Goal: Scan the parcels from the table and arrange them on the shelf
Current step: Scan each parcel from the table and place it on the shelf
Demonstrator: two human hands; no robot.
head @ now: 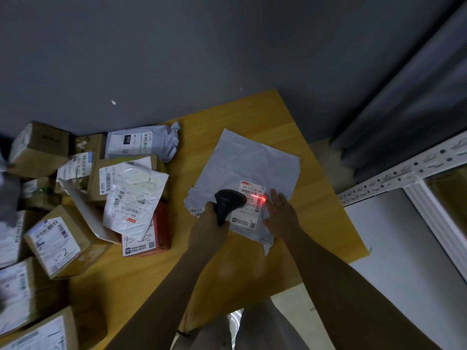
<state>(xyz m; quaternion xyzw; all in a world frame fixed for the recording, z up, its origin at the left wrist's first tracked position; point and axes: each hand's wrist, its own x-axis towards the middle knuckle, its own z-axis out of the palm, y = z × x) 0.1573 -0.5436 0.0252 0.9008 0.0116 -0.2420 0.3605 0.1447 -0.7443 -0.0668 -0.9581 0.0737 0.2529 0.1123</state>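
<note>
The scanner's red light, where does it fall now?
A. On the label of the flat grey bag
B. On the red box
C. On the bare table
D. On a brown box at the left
A: the scanner, held in the left hand, throws its red line across the label of the flat grey bag, while the right hand lies flat on the bag beside that label.
</note>
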